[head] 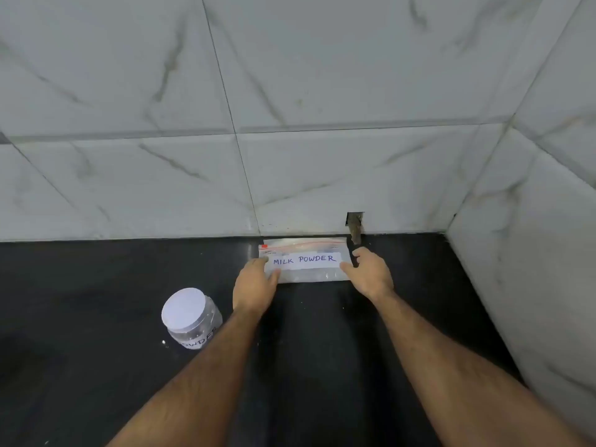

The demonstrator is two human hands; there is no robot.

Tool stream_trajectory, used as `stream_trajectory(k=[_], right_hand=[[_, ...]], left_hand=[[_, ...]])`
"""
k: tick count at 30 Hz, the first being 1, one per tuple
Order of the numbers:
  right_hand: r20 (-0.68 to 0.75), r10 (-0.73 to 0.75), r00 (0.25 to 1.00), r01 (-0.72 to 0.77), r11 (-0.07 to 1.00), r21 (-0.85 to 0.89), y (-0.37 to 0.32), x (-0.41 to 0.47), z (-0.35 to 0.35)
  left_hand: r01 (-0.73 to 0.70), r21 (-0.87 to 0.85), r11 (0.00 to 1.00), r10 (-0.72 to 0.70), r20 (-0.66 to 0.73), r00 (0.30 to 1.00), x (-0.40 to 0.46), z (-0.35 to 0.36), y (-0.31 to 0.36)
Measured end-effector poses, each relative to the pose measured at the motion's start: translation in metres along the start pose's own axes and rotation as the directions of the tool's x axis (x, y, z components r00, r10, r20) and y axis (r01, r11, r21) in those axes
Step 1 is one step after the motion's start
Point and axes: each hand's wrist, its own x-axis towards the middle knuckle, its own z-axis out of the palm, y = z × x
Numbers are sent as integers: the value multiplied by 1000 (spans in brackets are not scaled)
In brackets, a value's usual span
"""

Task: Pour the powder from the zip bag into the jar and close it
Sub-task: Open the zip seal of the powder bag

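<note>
lying flat on the black counter (96, 285) against the tiled wall (290, 91), the zip bag (306, 264) is pinched at its ends by the left hand (254, 285) and right hand (371, 274); the lidded jar (192, 317) stands nearby to the left.

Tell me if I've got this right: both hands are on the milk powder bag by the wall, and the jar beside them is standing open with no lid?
Not quite. The head view shows the jar with its white lid on, so it is closed. The rest holds: the left hand and right hand are on the milk powder bag by the wall.
</note>
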Motion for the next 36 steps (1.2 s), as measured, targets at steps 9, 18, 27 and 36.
stream_trajectory(k=[9, 18, 27, 36], right_hand=[[-17, 193, 981, -194, 980, -41, 2, 35, 12], [14, 251, 968, -251, 961, 117, -2, 39, 12], [-110, 149, 983, -111, 948, 297, -18, -3, -12], [-197, 84, 977, 29, 860, 510, -22, -63, -39]], left_hand=[[302, -119, 946, -308, -36, 951, 34, 15, -6], [411, -276, 869, -438, -40, 898, 40, 13, -9], [325, -436, 839, -405, -103, 908, 3, -21, 10], [187, -606, 773, -338, -143, 930, -50, -60, 18]])
